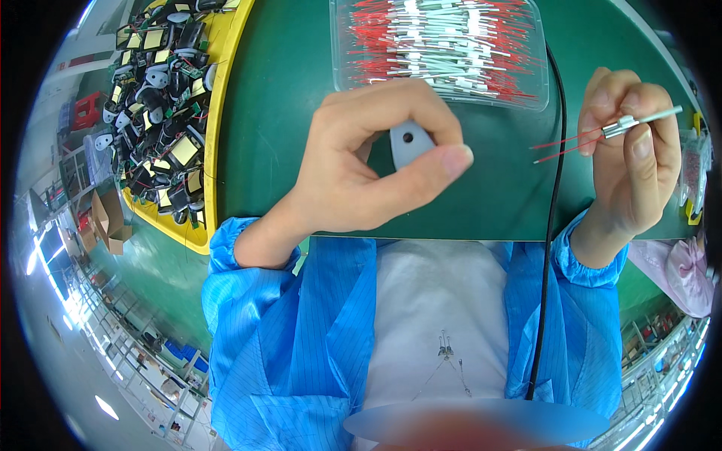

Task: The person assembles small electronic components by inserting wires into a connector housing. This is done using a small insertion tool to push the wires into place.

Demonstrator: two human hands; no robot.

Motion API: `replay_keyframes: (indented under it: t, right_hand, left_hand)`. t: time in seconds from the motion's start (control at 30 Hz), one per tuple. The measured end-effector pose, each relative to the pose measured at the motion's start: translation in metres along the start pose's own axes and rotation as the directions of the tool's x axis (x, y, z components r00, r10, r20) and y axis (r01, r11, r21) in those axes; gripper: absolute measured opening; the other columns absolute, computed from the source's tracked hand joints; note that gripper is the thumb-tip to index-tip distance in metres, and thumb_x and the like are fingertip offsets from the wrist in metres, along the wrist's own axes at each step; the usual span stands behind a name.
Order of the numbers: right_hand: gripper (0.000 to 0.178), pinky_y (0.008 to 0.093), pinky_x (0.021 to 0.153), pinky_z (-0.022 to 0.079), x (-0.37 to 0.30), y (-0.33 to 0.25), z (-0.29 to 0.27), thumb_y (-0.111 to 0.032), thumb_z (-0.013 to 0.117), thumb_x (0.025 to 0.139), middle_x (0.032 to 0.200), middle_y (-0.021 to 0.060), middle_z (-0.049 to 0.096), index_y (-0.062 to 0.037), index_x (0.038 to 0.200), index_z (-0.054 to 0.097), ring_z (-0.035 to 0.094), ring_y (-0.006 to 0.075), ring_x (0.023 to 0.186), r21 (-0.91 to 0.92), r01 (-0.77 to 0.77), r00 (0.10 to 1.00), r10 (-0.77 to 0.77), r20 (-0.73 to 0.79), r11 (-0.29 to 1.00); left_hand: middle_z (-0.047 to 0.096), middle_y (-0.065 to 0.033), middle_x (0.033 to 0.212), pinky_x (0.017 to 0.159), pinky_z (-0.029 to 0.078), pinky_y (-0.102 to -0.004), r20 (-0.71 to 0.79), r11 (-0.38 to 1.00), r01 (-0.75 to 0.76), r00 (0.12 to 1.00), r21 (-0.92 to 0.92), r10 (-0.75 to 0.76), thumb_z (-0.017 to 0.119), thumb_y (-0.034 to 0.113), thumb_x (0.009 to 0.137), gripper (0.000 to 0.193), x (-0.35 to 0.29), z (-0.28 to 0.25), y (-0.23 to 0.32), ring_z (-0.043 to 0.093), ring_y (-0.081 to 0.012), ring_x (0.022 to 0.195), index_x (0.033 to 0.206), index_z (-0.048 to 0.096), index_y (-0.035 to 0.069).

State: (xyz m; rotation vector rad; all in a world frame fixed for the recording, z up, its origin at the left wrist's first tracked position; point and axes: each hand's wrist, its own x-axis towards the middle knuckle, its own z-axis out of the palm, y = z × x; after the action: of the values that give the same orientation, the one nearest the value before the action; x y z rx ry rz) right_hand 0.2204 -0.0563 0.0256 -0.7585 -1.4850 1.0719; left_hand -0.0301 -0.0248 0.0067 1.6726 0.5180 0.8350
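My left hand point(361, 161) is curled round a grey plastic piece point(411, 143) with a rounded top and a small dark hole. The piece shows in the ring of my thumb and index finger; its lower part is hidden. On the right, my right hand point(635, 146) pinches a small wired part point(618, 126) between thumb and fingers. Two thin red leads point left from it, towards my left hand, and a pale green-white sleeve sticks out to the right. The two hands are apart, both above the green table point(481, 203).
A clear plastic box point(543, 75) of many similar red-and-white wired parts stands at the far middle. A yellow bin point(218, 135) on the left holds black and grey devices with wires. A black cable point(558, 165) runs down between the box and my right hand.
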Motion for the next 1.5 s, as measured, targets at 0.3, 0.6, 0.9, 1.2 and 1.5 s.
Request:
replay_keyframes:
  t: [0.3,0.6,0.9,1.2,1.5]
  right_hand:
    - [0.025,0.0266,0.051,0.039,-0.006,-0.003,0.030,-0.018,0.050,0.092,0.084,0.0185,0.057,-0.0011,0.110,0.051,0.046,0.0186,0.064,-0.222,0.124,0.983,-0.150,-0.109,0.967]
    - [0.023,0.0252,0.052,0.041,-0.007,0.000,0.037,-0.019,0.055,0.090,0.086,0.0197,0.060,-0.0017,0.104,0.050,0.050,0.0196,0.069,-0.302,0.252,0.963,-0.269,-0.015,0.919]
    - [0.023,0.0281,0.055,0.041,-0.009,-0.002,0.037,-0.018,0.056,0.089,0.086,0.0208,0.060,-0.0015,0.104,0.050,0.050,0.0206,0.069,-0.341,0.206,0.971,-0.236,-0.047,0.917]
    - [0.022,0.0314,0.057,0.041,-0.003,-0.015,0.031,-0.014,0.057,0.087,0.087,0.0198,0.061,-0.0024,0.104,0.049,0.051,0.0219,0.069,-0.532,0.321,0.946,-0.239,0.219,0.784]
    - [0.020,0.0313,0.057,0.042,-0.006,-0.012,0.033,-0.009,0.057,0.086,0.087,0.0195,0.062,-0.0028,0.103,0.049,0.052,0.0230,0.069,-0.500,0.356,0.934,-0.288,0.210,0.789]
  left_hand:
    - [0.056,-0.0183,0.100,0.080,0.046,-0.0323,-0.038,0.981,-0.123,0.991,0.150,0.130,0.070,0.018,0.079,0.044,0.001,0.008,-0.008,0.054,-0.0242,0.095,0.109,0.050,-0.006]
    - [0.058,-0.0179,0.105,0.078,0.049,-0.0319,-0.008,0.948,-0.230,0.971,0.220,0.238,0.074,0.021,0.073,0.044,0.004,0.006,-0.011,0.057,-0.0241,0.097,0.105,0.057,-0.005]
    - [0.058,-0.0182,0.104,0.076,0.050,-0.0313,0.004,0.946,-0.247,0.968,0.209,0.251,0.075,0.020,0.074,0.044,0.004,0.005,-0.011,0.057,-0.0242,0.096,0.105,0.058,-0.006]
    - [0.058,-0.0180,0.104,0.078,0.049,-0.0313,-0.019,0.966,-0.184,0.982,0.183,0.190,0.075,0.020,0.073,0.044,0.002,0.006,-0.009,0.057,-0.0239,0.096,0.104,0.057,-0.006]
    - [0.061,-0.0167,0.100,0.080,0.047,-0.0328,-0.015,0.962,-0.190,0.980,0.198,0.196,0.076,0.021,0.072,0.046,0.003,0.005,-0.010,0.057,-0.0247,0.096,0.104,0.058,-0.006]
